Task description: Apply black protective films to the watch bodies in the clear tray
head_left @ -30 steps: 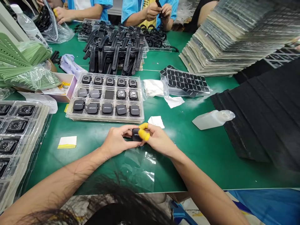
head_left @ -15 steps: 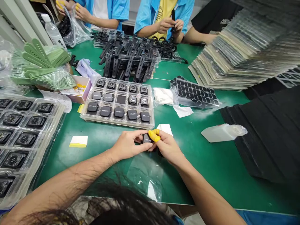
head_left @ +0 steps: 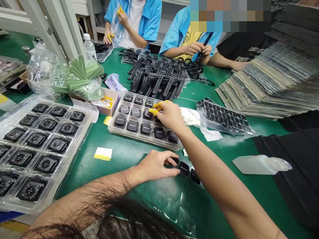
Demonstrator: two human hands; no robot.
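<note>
My right hand [head_left: 167, 115], with yellow finger cots on thumb and forefinger, reaches over the clear tray [head_left: 139, 136] of black watch bodies. Its fingertips pinch at a watch body [head_left: 149, 115] in the tray's middle row. My left hand [head_left: 156, 165] rests low on the green table, fingers curled on the nearest of three black watch bodies [head_left: 184, 168] lying in a short row there. My right forearm crosses above that row and hides part of it.
A stack of larger watch trays [head_left: 37, 132] fills the left. Black straps [head_left: 159, 78], green straps [head_left: 79, 74] and a pink box [head_left: 107, 101] lie behind. A clear bottle [head_left: 261, 164], black foam [head_left: 299, 166], a tray stack [head_left: 274, 86] and a key-pad sheet [head_left: 224, 116] sit right. Co-workers work across the table.
My hands have parted. The right hand has moved away from the held watch body and up to the tray. The left hand has lowered to the table. The view shifted up and left.
</note>
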